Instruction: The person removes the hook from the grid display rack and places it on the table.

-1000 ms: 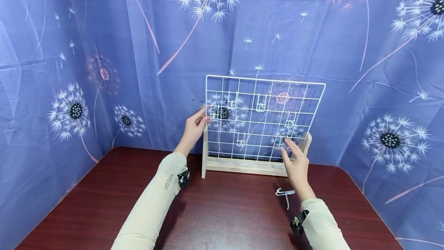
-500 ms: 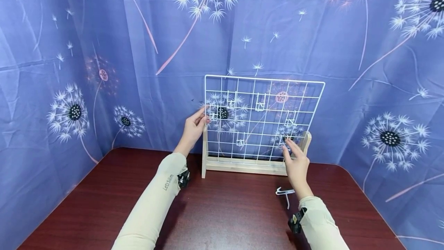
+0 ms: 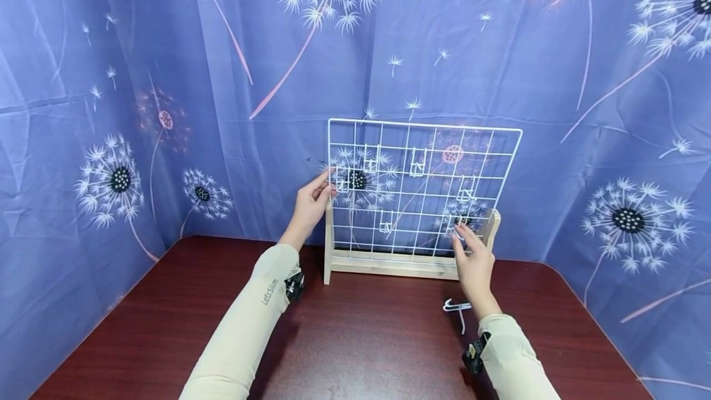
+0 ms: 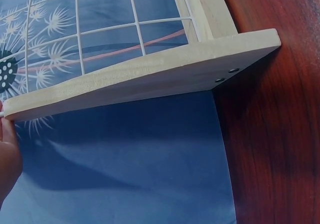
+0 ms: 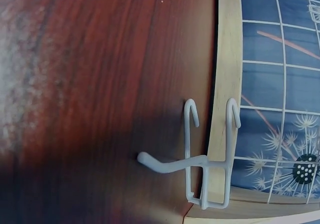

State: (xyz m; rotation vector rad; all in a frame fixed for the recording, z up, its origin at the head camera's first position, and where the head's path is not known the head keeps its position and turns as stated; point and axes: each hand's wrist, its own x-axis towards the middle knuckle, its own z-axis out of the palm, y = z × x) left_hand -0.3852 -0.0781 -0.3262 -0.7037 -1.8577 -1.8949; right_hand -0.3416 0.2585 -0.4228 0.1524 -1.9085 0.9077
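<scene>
A white wire grid panel point(image 3: 424, 205) stands upright in a pale wooden stand point(image 3: 389, 266) on the table. My left hand point(image 3: 311, 205) pinches the grid's left edge, just above the stand's left post; only a sliver of that hand shows in the left wrist view. At the grid's lower right, my right hand point(image 3: 476, 262) holds a small white wire hook point(image 3: 457, 221) against the wires between thumb and forefinger, which partly cover it. Several similar hooks point(image 3: 418, 167) hang on the grid. Another white hook point(image 5: 205, 164) lies on the table below my right hand.
The dark red wooden table point(image 3: 344, 338) has rounded back corners. Behind the grid hangs a blue curtain point(image 3: 266, 159) with a dandelion print, which also closes in both sides. The stand's wooden side post point(image 4: 145, 67) rises beside my left hand.
My right thumb and forefinger have drawn slightly closer together at the hook. My left hand stays at the grid's edge, and the loose hook still lies on the table.
</scene>
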